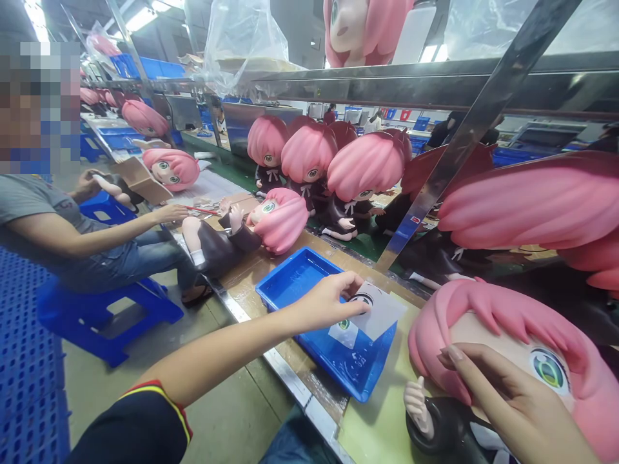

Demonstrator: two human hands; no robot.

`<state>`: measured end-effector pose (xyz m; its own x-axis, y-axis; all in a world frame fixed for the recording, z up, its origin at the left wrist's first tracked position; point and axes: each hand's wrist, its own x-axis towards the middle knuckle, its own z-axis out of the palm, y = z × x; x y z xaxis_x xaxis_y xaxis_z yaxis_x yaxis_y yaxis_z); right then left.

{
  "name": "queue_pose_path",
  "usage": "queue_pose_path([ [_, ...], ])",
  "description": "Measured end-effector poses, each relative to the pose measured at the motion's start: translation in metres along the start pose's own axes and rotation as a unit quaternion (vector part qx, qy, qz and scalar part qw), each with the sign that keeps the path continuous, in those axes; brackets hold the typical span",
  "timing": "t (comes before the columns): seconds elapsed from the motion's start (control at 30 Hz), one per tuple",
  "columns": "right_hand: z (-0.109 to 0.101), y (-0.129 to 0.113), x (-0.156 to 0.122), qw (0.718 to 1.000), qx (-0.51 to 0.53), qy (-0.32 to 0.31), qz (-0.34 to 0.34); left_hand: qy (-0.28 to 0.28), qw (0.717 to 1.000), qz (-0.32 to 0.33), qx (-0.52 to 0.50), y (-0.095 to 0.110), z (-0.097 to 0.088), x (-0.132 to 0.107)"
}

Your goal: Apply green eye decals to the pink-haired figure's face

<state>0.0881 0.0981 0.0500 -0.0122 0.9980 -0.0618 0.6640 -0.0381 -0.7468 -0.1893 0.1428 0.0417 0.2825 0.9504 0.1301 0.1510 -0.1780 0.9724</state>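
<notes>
My left hand [336,299] pinches a white eye decal sheet [384,312] above a blue tray [271,283]. Printed black eye lines show beside my thumb. In the tray's shallow water lies a second piece, with a green eye [343,335]. My right hand [512,393] is over the face of a pink-haired figure [488,299] lying on its back at the lower right. Its thumb and fingertips come together; whatever they hold, if anything, is hidden. One green eye [549,370] shows on that face, while my hand covers part of the rest.
Another pink-haired figure [285,219] lies beyond the tray. Several more sit behind the bench, past a slanted metal post [464,135]. A co-worker [62,238] sits at left on a blue stool [111,316], holding a red stick. A metal shelf [387,80] runs overhead.
</notes>
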Motion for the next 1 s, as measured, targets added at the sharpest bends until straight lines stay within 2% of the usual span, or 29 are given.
queue_pose_path([
  [0.13, 0.002, -0.003, -0.002, 1.0, 0.014, -0.011, 0.007, 0.013, 1.0, -0.014, 0.021, -0.007, -0.001, 0.006],
  [0.27, 0.001, -0.006, -0.001, 0.999, 0.044, -0.025, 0.003, 0.016, 0.997, -0.075, -0.031, -0.014, -0.001, 0.014],
  [0.47, 0.001, -0.019, 0.002, 0.994, 0.098, -0.038, -0.028, 0.022, 0.983, -0.135, -0.121, 0.0, 0.007, 0.016],
  [0.77, 0.019, -0.026, 0.034, 0.982, 0.137, -0.071, -0.106, 0.036, 0.981, -0.097, -0.162, 0.025, 0.028, 0.009],
  [1.0, 0.015, -0.033, 0.032, 0.979, 0.137, -0.083, -0.125, 0.046, 0.983, -0.074, -0.16, 0.029, 0.029, 0.003],
])
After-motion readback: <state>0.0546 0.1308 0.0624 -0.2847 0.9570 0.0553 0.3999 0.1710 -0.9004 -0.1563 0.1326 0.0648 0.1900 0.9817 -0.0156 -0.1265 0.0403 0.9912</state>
